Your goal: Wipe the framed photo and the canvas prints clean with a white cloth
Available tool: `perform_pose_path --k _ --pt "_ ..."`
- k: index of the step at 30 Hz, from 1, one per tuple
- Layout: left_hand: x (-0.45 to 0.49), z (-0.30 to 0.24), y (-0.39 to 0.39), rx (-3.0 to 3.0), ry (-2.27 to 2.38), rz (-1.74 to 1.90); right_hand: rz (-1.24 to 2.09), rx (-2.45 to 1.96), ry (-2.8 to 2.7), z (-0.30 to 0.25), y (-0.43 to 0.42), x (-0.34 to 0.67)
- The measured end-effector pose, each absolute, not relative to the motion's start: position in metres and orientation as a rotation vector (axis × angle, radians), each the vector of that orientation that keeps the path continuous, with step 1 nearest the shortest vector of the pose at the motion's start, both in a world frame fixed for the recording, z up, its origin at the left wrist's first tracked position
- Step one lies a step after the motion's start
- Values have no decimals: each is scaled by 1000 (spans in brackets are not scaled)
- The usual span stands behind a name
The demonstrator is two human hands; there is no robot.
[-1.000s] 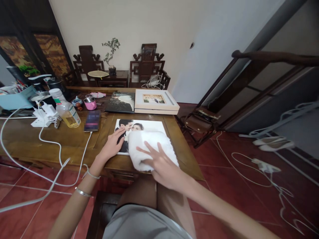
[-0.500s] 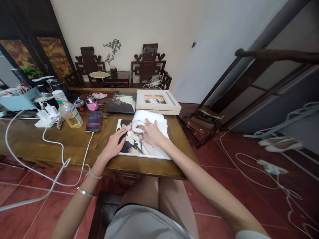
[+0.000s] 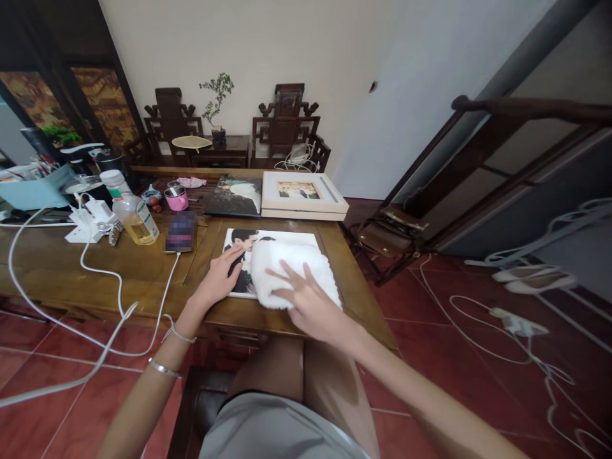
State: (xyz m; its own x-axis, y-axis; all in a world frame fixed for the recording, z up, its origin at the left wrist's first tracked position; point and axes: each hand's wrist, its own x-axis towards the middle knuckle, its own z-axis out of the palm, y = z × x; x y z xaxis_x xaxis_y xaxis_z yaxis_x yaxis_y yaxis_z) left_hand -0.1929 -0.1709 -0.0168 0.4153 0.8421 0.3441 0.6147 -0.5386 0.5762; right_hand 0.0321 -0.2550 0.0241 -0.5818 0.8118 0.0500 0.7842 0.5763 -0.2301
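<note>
Head view showed the white towel (image 3: pixel 292 269) lying straight ahead of the person, over the right and near part of the photo print (image 3: pixel 243 241). The right hand (image 3: pixel 306 306) lay flat on the towel's near end, fingers splayed, pressing rather than gripping, and so was the nearer hand. The left hand (image 3: pixel 220 277) rested open on the print's left edge, holding nothing — bare print lay beyond the towel up to the framed picture (image 3: pixel 302 194), and the table (image 3: pixel 119 274) edge ran just beside on the right.

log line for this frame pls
left hand: flat on photo print | right hand: spread on white towel, atop print
</note>
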Motion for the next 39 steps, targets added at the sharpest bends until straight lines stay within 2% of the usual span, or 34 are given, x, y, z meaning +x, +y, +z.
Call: perform_pose_path --k 9,13,19,24,32,39 --pt "-195 -18 -169 2323 1237 897 162 -1575 -2500 24 -137 23" --pt "-194 -19 -169 2324 1216 921 139 -1495 -2546 26 -158 13" --pt "-194 -20 -168 2335 1204 914 248 -1244 -2708 28 -255 16" --pt "-193 -19 -170 2311 1242 901 265 -1259 -2638 16 -296 44" --pt "-193 -18 -170 2325 1216 907 227 -1634 -2481 8 -246 91" --pt "-193 -14 -171 2249 1196 974 149 -1712 -2488 29 -179 33"
